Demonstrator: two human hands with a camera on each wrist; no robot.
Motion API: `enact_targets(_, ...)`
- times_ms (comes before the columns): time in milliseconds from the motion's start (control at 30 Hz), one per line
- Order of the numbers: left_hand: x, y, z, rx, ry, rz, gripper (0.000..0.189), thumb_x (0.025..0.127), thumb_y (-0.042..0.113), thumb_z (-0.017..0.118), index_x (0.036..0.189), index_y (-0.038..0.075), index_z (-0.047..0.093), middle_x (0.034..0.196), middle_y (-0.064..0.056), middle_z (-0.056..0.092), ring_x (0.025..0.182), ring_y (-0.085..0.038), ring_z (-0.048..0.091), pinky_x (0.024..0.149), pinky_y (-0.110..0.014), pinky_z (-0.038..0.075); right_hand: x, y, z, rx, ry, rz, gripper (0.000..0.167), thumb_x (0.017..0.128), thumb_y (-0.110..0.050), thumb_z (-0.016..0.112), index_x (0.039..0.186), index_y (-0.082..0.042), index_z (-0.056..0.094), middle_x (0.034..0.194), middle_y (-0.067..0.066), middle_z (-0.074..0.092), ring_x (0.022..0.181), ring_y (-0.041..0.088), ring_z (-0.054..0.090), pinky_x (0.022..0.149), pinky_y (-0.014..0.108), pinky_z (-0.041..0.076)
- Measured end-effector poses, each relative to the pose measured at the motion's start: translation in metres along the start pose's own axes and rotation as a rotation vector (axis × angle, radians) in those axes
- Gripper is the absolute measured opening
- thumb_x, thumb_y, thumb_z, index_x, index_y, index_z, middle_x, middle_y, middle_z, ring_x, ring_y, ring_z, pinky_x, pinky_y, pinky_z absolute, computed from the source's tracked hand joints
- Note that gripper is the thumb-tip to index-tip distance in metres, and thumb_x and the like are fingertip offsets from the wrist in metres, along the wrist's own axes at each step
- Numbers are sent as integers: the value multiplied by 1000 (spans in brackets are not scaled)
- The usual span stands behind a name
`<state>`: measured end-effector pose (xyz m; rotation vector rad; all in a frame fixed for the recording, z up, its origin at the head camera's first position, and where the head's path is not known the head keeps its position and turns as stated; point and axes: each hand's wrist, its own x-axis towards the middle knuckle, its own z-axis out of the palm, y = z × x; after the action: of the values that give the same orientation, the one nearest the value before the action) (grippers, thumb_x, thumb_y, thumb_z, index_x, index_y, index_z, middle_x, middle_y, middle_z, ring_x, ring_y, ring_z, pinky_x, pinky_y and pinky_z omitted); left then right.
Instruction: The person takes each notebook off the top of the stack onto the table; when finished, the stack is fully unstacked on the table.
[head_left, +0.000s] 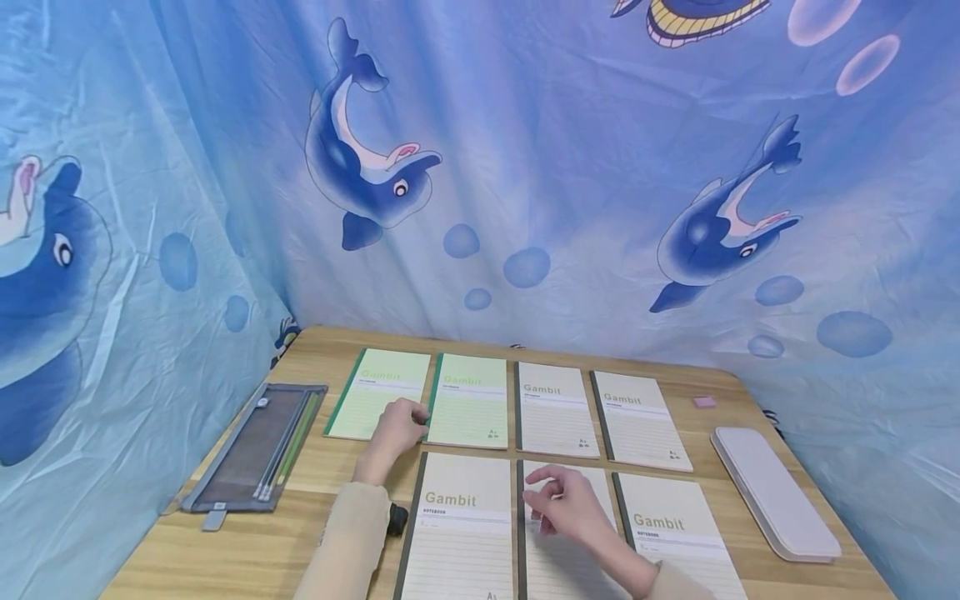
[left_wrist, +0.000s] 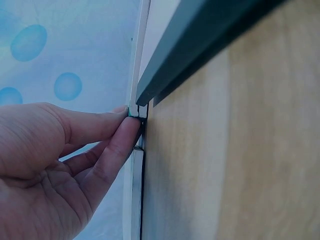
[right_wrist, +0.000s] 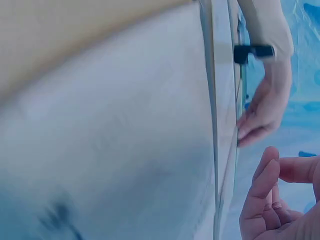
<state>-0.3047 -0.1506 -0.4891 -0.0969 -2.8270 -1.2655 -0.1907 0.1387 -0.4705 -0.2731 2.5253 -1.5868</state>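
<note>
In the head view my left hand is at the lower left corner of the second green-tinted notebook. Thumb and index finger pinch the corner near its green spine, as the left wrist view shows with the hand low beside the tabletop. Another green-tinted notebook lies just to the left. Over the middle cream notebook of the front row hovers my right hand, fingers loosely bent and holding nothing. In the right wrist view, its thumb and index fingertips come close together.
Two cream notebooks continue the back row; front-row cream notebooks flank the middle one. A mesh pencil pouch with pencils lies left. At right are a white case and pink eraser.
</note>
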Motion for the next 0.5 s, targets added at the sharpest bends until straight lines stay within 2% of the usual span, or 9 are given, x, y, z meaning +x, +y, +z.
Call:
enact_targets(300,0,0,1,-7,-12,-8,23,83,-7,71,106,-5,72,98,-14,72,95,-31,67,85,-44,56,32,-7,-14,-21,107,75,25,90,-11,71,109,4,66,71,5,64,50,15,60,50,28,54)
enact_targets(500,-1,0,1,-5,-12,-12,23,83,-7,71,106,-4,72,98,-14,72,96,-31,67,85,-44,56,58,-7,-17,-25,179,104,24,89,-12,73,107,3,67,78,9,65,52,15,61,52,28,54)
